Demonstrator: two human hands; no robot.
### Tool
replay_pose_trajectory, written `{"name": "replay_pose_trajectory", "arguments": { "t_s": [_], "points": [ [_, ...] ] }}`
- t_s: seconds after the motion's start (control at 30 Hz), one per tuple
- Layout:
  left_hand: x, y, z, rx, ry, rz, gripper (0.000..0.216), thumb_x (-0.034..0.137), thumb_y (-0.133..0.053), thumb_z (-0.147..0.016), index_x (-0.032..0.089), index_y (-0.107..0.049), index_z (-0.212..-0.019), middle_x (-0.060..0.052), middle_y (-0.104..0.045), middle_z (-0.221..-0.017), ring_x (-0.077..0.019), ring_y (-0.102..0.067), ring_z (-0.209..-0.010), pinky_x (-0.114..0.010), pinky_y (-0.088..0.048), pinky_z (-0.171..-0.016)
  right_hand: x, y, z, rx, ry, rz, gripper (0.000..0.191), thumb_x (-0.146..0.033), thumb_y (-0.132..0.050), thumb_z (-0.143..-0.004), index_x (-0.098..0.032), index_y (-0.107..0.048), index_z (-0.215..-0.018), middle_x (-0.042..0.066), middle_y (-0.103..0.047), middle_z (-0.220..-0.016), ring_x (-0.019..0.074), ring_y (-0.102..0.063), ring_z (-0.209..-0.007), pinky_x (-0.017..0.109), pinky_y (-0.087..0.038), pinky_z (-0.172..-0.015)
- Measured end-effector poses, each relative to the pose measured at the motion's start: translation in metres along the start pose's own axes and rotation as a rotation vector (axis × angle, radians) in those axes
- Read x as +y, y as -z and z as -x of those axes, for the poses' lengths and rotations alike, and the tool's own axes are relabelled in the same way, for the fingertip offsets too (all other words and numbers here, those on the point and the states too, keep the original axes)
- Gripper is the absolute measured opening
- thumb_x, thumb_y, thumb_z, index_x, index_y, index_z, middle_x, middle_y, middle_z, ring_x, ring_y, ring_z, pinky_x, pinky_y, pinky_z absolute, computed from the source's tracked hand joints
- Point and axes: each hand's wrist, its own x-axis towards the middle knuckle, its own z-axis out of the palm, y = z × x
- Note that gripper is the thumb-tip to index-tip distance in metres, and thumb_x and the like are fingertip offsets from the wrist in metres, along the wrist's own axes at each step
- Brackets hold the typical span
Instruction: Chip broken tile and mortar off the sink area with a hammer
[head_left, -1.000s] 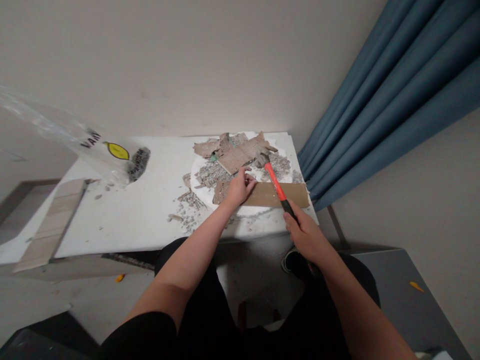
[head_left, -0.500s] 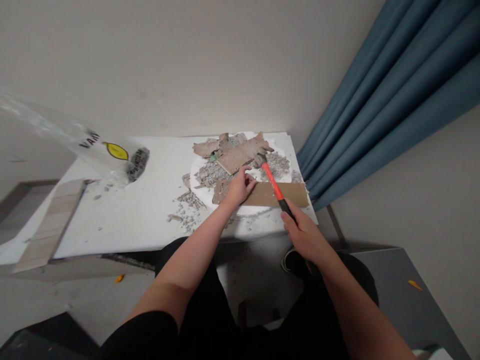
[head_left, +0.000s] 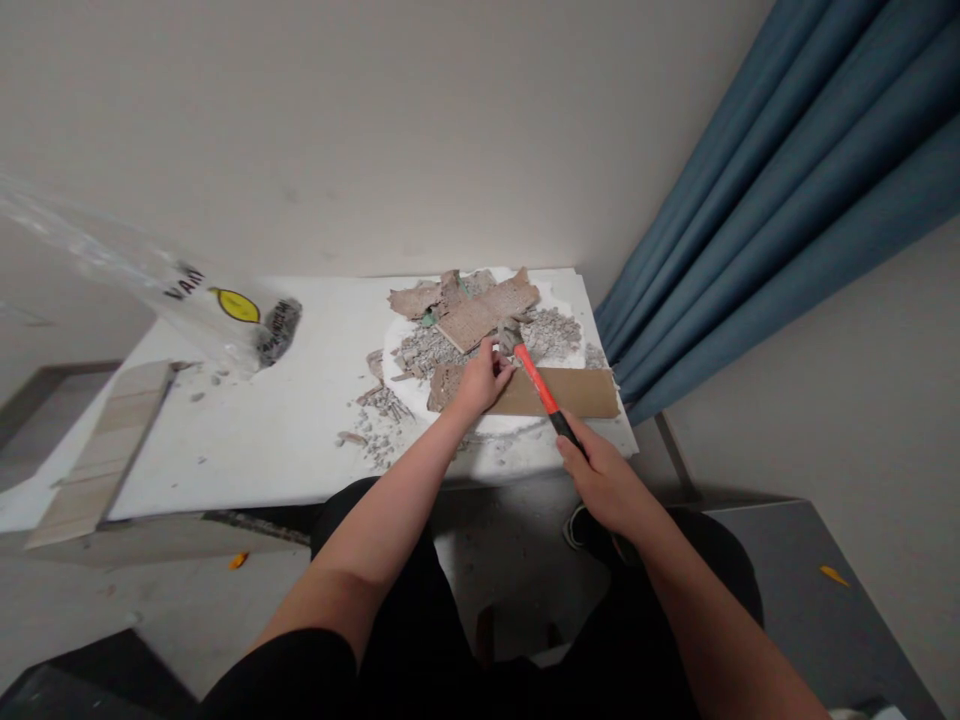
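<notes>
My right hand (head_left: 600, 475) is wrapped round the black grip of a claw hammer (head_left: 537, 380) with a red shaft. Its grey head is just beyond the fingertips of my left hand (head_left: 484, 378). The left hand rests at the boundary between a flat brown board (head_left: 562, 392) and its rough, broken left part. Its fingers are bent together, and whatever they hold is too small or hidden to name. Behind the hands, broken brown slabs (head_left: 487, 308) lie over grey rubble (head_left: 431, 348) on a round white surface.
A clear plastic bag (head_left: 217, 310) with a yellow print and grey pieces at its bottom stands on the white table (head_left: 247, 430). A plank (head_left: 109, 445) lies at the table's left end. Blue curtains (head_left: 780, 190) hang on the right; crumbs lie left of the board.
The hammer head has moved left and slightly down, closer to my left fingertips. My right hand has shifted a little left. The left hand stays at the board.
</notes>
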Motion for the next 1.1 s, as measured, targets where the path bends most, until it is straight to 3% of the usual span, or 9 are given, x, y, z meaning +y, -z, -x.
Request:
{"name": "replay_pose_trajectory", "arguments": {
  "t_s": [0.13,0.27,0.63,0.83,1.1],
  "points": [
    [-0.001,0.001,0.001,0.007,0.01,0.022,0.055,0.021,-0.065,-0.081,0.019,-0.042,-0.131,-0.003,-0.068,-0.092,-0.0168,-0.064,-0.081,-0.029,-0.047,-0.079,0.001,0.0,0.001,0.028,0.014,-0.001,0.051,-0.037,-0.048,-0.096,-0.021,-0.055,-0.144,0.011,-0.07,-0.116,0.0265,-0.061,-0.113,0.041,-0.048,-0.098],
    [-0.003,0.001,0.001,0.093,0.018,-0.007,0.06,0.018,-0.063,-0.079,0.019,-0.041,-0.135,-0.008,-0.065,-0.11,-0.019,-0.062,-0.094,-0.032,-0.048,-0.086,0.002,0.001,-0.001,0.018,-0.016,-0.001,0.052,-0.038,-0.045,-0.098,-0.02,-0.053,-0.146,0.01,-0.072,-0.101,0.0256,-0.065,-0.1,0.039,-0.052,-0.088],
    [-0.012,-0.001,-0.003,0.146,-0.019,0.023,0.057,0.005,-0.048,-0.076,0.017,-0.044,-0.131,-0.008,-0.067,-0.101,-0.0212,-0.063,-0.093,-0.036,-0.05,-0.089,0.015,-0.007,-0.001,0.022,-0.002,-0.017,0.056,-0.038,-0.044,-0.098,-0.017,-0.049,-0.149,0.01,-0.071,-0.105,0.0263,-0.064,-0.104,0.042,-0.049,-0.096],
    [-0.014,-0.001,-0.004,0.172,-0.027,0.097,0.054,0.003,-0.045,-0.076,0.017,-0.044,-0.128,-0.008,-0.067,-0.1,-0.0204,-0.064,-0.093,-0.038,-0.051,-0.091,0.02,-0.009,-0.006,0.019,0.011,0.016,0.052,-0.035,-0.048,-0.095,-0.02,-0.055,-0.144,0.011,-0.069,-0.119,0.0268,-0.061,-0.114,0.043,-0.046,-0.101],
    [-0.009,0.008,-0.007,0.275,-0.024,0.176,0.053,0.003,-0.042,-0.078,0.019,-0.044,-0.128,-0.006,-0.067,-0.097,-0.0179,-0.064,-0.093,-0.036,-0.051,-0.091,0.022,-0.009,-0.007,-0.012,0.002,0.02,0.052,-0.035,-0.045,-0.096,-0.017,-0.054,-0.144,0.011,-0.07,-0.109,0.0265,-0.061,-0.108,0.042,-0.048,-0.095]
  ]
}}
